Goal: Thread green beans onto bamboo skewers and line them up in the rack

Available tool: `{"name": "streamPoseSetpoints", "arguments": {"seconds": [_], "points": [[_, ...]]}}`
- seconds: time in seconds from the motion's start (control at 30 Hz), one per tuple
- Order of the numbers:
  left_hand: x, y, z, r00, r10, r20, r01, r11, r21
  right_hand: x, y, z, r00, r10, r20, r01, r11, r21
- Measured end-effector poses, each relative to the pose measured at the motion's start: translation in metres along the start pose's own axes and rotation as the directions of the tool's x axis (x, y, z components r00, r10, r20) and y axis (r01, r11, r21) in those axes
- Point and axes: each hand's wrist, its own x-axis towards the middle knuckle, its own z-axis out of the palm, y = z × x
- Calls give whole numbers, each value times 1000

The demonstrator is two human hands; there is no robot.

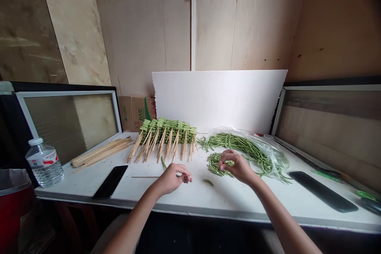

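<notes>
My left hand (174, 177) is closed, its fingers curled above the white table. A thin wooden skewer (145, 177) runs leftward from behind its wrist; whether the fingers grip it is hidden. Just behind that hand shows a short green bean piece (163, 162). My right hand (236, 166) has thumb and forefinger pinched together over a heap of cut bean pieces (214, 162); anything between the fingertips is too small to make out. One loose curved bean piece (208, 182) lies between the hands. Behind them, skewered bean rows (168, 125) are stacked, sticks pointing towards me.
Long green beans (238, 142) spill from a clear plastic bag (278, 160) at right. Bare skewers (101, 152), a black phone (110, 182) and a water bottle (44, 162) are at left. A dark flat object (323, 190) lies at right. A white board (220, 99) stands behind.
</notes>
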Motion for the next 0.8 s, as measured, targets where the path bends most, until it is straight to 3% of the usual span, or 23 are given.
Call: {"name": "streamPoseSetpoints", "arguments": {"seconds": [0.1,0.27,0.37,0.6,0.7,0.8], "points": [[2,-5,-5,997,1,-79,-1,1000,-1,-2,13,8,998,57,-2,-57,992,-108],[2,-18,-1,999,-44,-24,42,997,-60,-11,16,59,993,118,9,-112,961,-252],[1,-22,-1,999,-42,-11,42,998,-43,-16,22,73,995,97,-24,-100,952,-289],[3,-26,1,993,-17,-117,26,997,74,-13,24,65,990,141,-6,-138,959,-247],[5,-28,5,985,-10,-170,17,999,39,-10,3,61,989,145,18,-140,977,-161],[8,-28,11,982,-26,-185,21,999,-26,-10,-26,62,995,71,71,-75,996,49]]}}
